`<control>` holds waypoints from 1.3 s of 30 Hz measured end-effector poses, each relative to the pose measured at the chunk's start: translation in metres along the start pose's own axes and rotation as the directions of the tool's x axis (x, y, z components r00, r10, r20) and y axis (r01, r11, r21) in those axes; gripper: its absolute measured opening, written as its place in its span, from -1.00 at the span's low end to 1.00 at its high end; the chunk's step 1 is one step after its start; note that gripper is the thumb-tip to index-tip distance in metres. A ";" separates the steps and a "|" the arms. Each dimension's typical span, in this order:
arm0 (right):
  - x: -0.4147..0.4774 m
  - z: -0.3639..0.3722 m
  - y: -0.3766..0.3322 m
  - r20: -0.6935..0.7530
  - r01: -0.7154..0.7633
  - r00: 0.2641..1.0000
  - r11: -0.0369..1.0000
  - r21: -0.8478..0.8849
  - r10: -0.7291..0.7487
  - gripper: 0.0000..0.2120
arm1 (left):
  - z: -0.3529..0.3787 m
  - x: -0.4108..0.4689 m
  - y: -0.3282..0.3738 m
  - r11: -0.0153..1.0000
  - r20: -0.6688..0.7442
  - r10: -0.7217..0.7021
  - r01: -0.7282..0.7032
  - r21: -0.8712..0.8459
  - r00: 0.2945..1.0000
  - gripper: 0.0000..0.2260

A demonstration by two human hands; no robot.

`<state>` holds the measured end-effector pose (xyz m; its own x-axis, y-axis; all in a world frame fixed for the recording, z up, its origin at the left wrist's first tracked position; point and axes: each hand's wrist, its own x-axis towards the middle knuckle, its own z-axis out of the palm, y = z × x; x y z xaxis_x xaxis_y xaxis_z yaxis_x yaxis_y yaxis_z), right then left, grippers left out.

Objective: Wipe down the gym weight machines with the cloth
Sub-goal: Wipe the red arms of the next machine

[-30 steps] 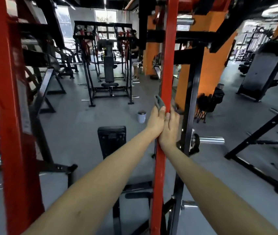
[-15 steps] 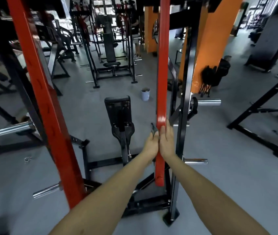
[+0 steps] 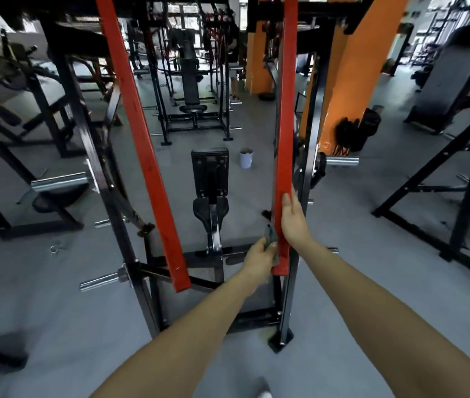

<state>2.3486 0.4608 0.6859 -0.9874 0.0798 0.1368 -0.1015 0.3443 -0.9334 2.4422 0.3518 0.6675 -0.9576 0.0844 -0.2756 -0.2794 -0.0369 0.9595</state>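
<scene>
Near the lower end of the right red bar I have both hands. My left hand has its fingers curled round a small grey cloth and presses it against the left face of this bar, a little above the bar's cut end. My right hand is on the other side of the same bar, higher than the left one. Its fingers are straight and lie flat along the red metal, pointing upward, and they do not pinch anything. The two hands are near each other, with the bar between them. Only a part of the cloth shows, above and beside the left fingers; the rest is hidden in the palm.

Just behind the bar stands a black upright post, with its foot plate on the grey floor. A second red bar hangs tilted to the left, well apart from the hands. Between the two red bars, farther away, I see a black seat pad, and beside it a small pale cup stands on the floor. A chrome peg sticks out to the right of the post, and an orange pillar rises behind it. Other black machines stand at the back of the room.
</scene>
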 end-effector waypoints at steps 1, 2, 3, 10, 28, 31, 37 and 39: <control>-0.006 -0.003 0.004 0.024 -0.048 0.998 0.994 -0.093 0.050 -0.39 | -0.005 -0.010 0.000 0.999 0.011 -0.005 0.005 0.039 1.000 -0.79; -0.014 -0.003 0.008 0.026 -0.116 0.992 0.971 -0.209 0.124 -0.36 | -0.011 -0.019 -0.001 0.997 0.029 -0.014 0.012 0.074 0.999 -0.80; -0.027 -0.003 0.009 -0.002 -0.184 0.981 0.922 -0.341 0.195 -0.36 | -0.018 -0.030 -0.001 0.996 0.045 -0.026 0.022 0.092 0.999 -0.82; -0.134 0.023 -0.049 0.002 -0.055 0.998 0.998 0.024 0.055 -0.29 | -0.078 -0.106 0.046 0.991 -0.188 0.075 -0.094 -0.091 0.979 -0.91; -0.126 0.076 -0.077 0.313 -0.353 0.924 0.810 0.469 0.221 -0.83 | -0.168 -0.114 0.045 0.766 -0.610 0.623 -0.223 0.603 0.490 -0.79; -0.112 0.096 -0.070 0.258 -0.312 0.942 0.841 0.442 0.214 -0.85 | -0.171 -0.101 0.055 0.627 -0.530 0.731 -0.118 0.770 0.430 -0.66; -0.073 0.123 -0.090 0.355 -0.329 0.923 0.784 0.527 0.149 -0.83 | -0.182 -0.064 0.089 0.286 -0.321 0.833 0.146 0.947 0.451 -0.47; -0.062 0.135 -0.101 0.453 -0.353 0.887 0.768 0.534 0.093 -0.82 | -0.185 -0.051 0.095 0.236 -0.301 0.813 0.192 0.953 0.498 -0.44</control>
<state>2.4036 0.2944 0.7266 -0.9401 -0.3206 -0.1155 0.2057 -0.2634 -0.9425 2.4517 0.1599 0.7615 -0.7251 -0.2882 0.6254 -0.1821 0.9561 0.2294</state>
